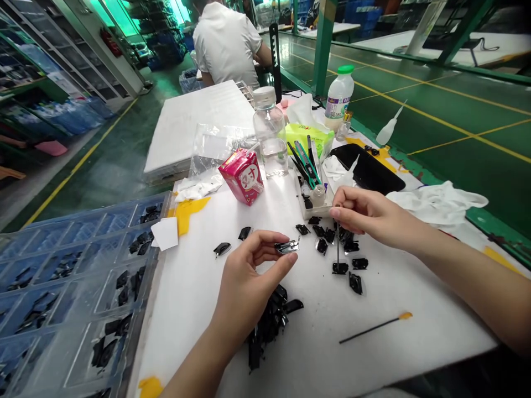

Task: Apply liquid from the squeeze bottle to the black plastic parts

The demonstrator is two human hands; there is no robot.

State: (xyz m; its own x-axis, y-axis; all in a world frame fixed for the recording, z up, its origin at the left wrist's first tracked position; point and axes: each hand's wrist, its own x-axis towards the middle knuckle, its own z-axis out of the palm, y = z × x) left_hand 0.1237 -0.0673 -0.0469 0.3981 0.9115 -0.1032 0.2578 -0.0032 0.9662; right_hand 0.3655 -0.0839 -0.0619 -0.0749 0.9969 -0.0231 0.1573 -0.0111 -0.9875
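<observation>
My left hand pinches a small glossy black part between thumb and fingers, above the white tabletop. In my right hand is a thin dark rod, gripped near its top and pointing down. Its lower end meets a small black part on the table; whether they touch I cannot tell. Several similar black pieces lie around the rod. A heap of black parts sits below my left hand, which partly hides it. Two more pieces, one of them a black part, lie left of that hand.
A thin stick with an orange tip lies at the front right. Behind are a tray of tools, a red box, a clear bottle and a green-capped bottle. Compartment trays stand left. A person sits beyond.
</observation>
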